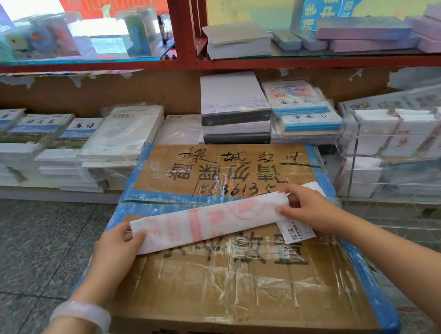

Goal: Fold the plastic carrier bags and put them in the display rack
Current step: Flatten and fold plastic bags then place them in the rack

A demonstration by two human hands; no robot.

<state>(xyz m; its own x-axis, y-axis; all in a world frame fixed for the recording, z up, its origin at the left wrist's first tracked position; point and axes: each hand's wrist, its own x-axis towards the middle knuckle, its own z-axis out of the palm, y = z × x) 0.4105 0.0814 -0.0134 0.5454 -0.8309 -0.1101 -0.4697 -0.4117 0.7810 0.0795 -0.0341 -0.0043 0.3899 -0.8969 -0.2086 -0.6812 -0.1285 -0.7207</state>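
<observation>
Head view: folded carrier bag (pixel 209 222) lies as a long strip left-to-right on the cardboard box (pixel 227 277), left hand (pixel 118 248) pinching its left end, right hand (pixel 306 209) pinching its right end.

A white sticker (pixel 296 230) on the taped cardboard carton (pixel 227 277) reads "黎城" and "0750889-1". An exercise book (pixel 81 129) on the low shelf is titled "英语". Handwritten black characters and digits run upside down across the carton's top, too distorted to read with certainty.
</observation>
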